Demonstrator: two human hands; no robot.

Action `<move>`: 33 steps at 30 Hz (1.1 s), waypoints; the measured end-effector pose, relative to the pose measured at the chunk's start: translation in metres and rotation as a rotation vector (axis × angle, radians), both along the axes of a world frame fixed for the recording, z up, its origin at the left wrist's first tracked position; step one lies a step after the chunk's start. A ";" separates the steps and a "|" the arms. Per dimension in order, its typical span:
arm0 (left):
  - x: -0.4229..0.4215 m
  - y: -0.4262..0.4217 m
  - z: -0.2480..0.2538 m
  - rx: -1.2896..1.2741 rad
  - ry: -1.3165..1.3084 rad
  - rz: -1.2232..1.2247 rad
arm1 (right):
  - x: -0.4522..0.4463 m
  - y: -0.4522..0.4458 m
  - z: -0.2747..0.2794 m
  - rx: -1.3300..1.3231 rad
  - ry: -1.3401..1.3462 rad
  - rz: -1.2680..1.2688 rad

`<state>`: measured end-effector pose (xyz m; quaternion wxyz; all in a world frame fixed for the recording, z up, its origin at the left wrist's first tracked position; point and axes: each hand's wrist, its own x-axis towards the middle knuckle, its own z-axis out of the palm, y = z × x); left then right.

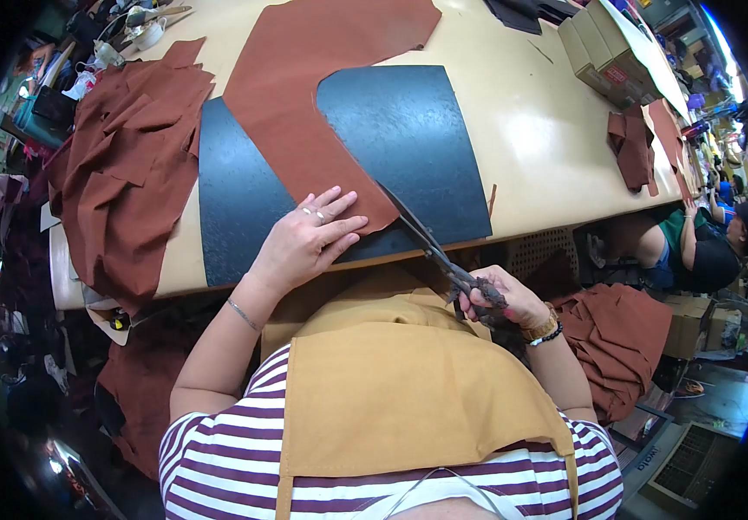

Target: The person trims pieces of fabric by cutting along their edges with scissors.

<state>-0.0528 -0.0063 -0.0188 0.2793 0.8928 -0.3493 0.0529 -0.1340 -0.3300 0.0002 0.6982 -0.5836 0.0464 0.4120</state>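
Note:
A curved piece of reddish-brown leather (291, 117) lies across a black cutting mat (400, 121) on the table. My left hand (313, 234) rests flat near the leather's front end, fingers stretched out and pressing on it. In my right hand (504, 299) I grip a pair of dark scissors (443, 256) by wrapped handles. Their long blades point up and left, with the tips touching or just beside the leather's right edge. Whether the blades are cutting into it, I cannot tell.
Stacked brown leather pieces (135, 165) hang over the table's left edge. A cardboard box (604, 52) stands at the back right, with a small folded leather piece (630, 147) nearby. More brown leather (617, 334) is heaped below on the right. Another person (708, 243) sits at far right.

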 end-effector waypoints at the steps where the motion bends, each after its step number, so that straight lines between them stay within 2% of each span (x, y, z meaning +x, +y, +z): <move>1: 0.000 0.000 0.000 0.001 -0.001 0.001 | 0.000 0.000 0.000 -0.018 -0.013 0.004; 9: 0.000 0.001 0.000 0.002 -0.010 -0.004 | -0.007 -0.004 0.002 -0.036 -0.023 -0.016; 12: 0.002 0.003 0.002 -0.040 0.067 -0.021 | -0.012 -0.008 0.007 -0.077 0.000 -0.009; 15: 0.011 0.007 0.008 0.056 -0.040 0.084 | -0.015 -0.015 0.005 -0.103 0.029 0.019; 19: 0.017 0.010 0.007 0.418 -0.021 0.376 | -0.009 -0.009 0.001 -0.040 -0.018 0.005; 33: 0.014 0.009 0.005 0.438 0.024 0.397 | -0.002 -0.008 0.004 -0.081 -0.013 -0.002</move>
